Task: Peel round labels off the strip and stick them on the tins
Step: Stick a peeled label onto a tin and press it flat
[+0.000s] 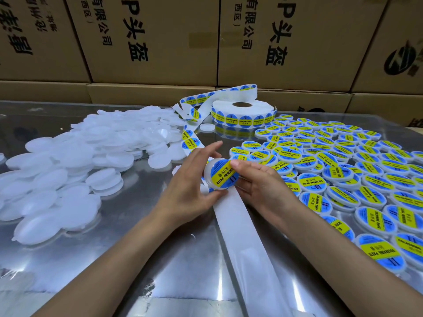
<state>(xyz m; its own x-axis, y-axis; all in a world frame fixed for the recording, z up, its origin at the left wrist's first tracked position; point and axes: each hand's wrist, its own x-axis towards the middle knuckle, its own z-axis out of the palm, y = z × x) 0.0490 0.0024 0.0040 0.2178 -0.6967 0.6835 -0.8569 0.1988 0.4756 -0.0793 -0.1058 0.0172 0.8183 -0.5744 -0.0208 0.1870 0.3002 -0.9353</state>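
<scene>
White backing strip [240,225], already bare of labels, runs from the near edge of the shiny metal table [160,259] up between our two forearms. Just past it, our left hand [190,179] curls its fingers and thumb around a white tin [211,172], holding it tilted on edge. Our right hand [256,181] presses its thumb onto the blue and yellow round label [225,176] lying on the tin's face, the other fingers loosely curled beneath; we cannot tell whether they touch the tin.

To the right, labelled tins [343,179] lie packed together, touching and overlapping, across that side of the table. To the left sits a heap of plain white tins [80,168] without labels.

Farther back, the part of the strip that carries labels [190,140] snakes from behind our left hand toward the label roll [242,113], which lies flat near the table's far edge, with one loose white tin [207,127] just beside it. Behind the table stands a wall of brown cardboard boxes [171,37] printed with black characters.
</scene>
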